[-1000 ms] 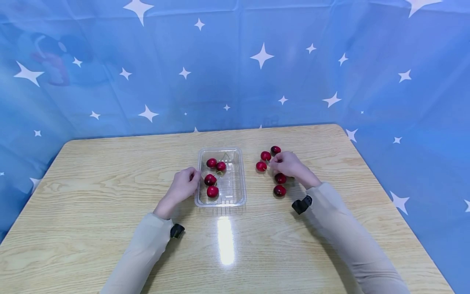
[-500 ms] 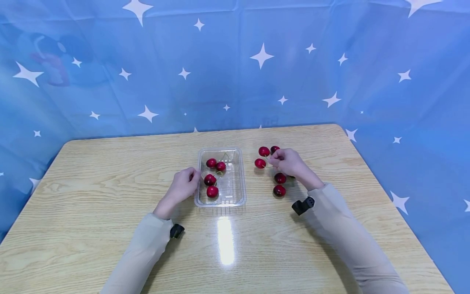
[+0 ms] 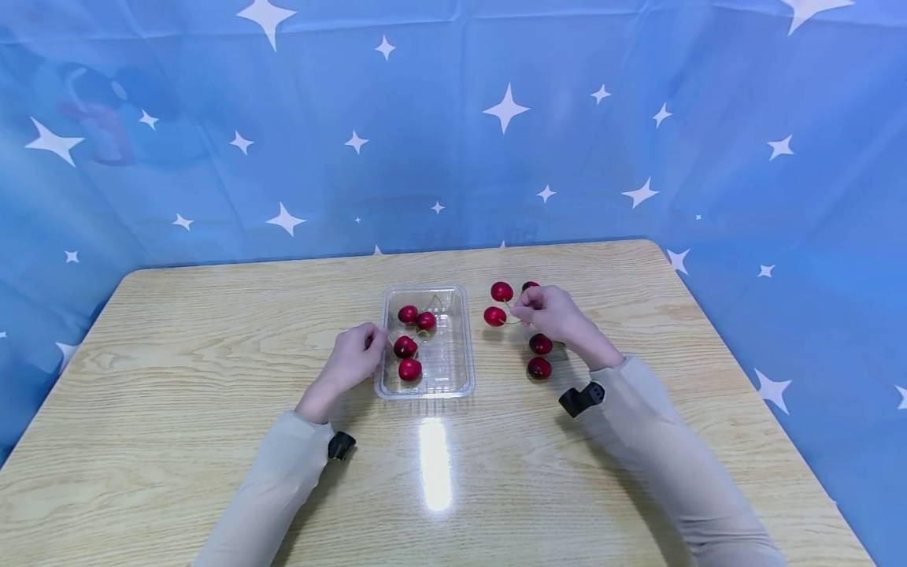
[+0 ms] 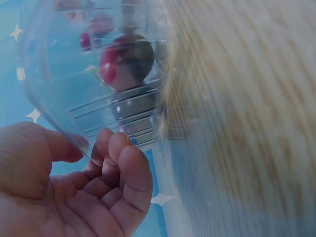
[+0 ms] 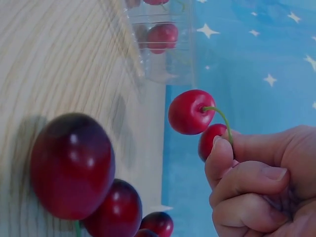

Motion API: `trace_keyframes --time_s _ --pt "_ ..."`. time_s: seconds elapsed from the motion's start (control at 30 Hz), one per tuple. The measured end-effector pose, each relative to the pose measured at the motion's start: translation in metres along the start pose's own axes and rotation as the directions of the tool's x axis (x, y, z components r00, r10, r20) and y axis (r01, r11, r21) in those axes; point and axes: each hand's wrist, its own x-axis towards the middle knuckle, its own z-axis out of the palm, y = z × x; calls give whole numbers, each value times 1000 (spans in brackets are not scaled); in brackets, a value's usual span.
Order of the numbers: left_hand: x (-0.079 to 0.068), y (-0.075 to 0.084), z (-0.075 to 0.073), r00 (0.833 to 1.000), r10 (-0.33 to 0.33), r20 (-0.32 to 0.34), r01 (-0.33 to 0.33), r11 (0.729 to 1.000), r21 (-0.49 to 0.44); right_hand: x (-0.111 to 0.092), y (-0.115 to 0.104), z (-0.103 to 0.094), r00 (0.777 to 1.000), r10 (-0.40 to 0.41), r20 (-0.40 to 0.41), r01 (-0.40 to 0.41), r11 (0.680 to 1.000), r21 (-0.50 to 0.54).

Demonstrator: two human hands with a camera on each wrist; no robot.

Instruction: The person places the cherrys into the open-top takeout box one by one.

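Note:
My left hand (image 3: 354, 357) pinches the left rim of a clear plastic tray (image 3: 449, 366); in the left wrist view the thumb and curled fingers (image 4: 132, 165) meet at its edge. Several red cherries (image 3: 409, 369) with stems lie inside the tray. To the right of it, my right hand (image 3: 556, 315) pinches the green stem (image 5: 224, 118) of a pair of cherries (image 5: 190, 112) between thumb and index finger. The pair hangs off the table, left of the fingertips. Loose dark red cherries (image 3: 540, 368) lie on the table below and beside the right hand.
The wooden table (image 3: 212, 378) carries everything. Another cherry (image 3: 530, 287) sits behind the right hand, partly covered by it. A blue curtain with white stars (image 3: 439, 118) hangs along the table's back and sides.
The right hand has lifted the pair of cherries by the stem and moved slightly left toward the tray. The left hand and the tray have stayed in place.

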Motion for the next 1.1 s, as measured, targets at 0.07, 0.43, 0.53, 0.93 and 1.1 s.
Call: trace_keyframes --time_s 0.07,0.43,0.53,0.93,1.1 --pt "0 0 0 1000 1 1 -1 1000 -2 -1 -3 1 1000 -11 3 11 1000 -2" --pt "-1 1 -1 1000 2 -2 -2 1000 12 -2 -16 6 998 -59 -10 58 997 -54" --pt "-1 0 -1 1000 -1 -2 1 1000 13 -3 -19 8 997 -77 -5 77 996 -53" --pt "0 -1 0 1000 -4 7 4 1000 -6 -2 -28 12 995 -98 7 98 995 -35" --pt "0 -1 0 1000 -6 10 6 1000 -10 -1 -34 13 996 -91 0 91 996 -23"
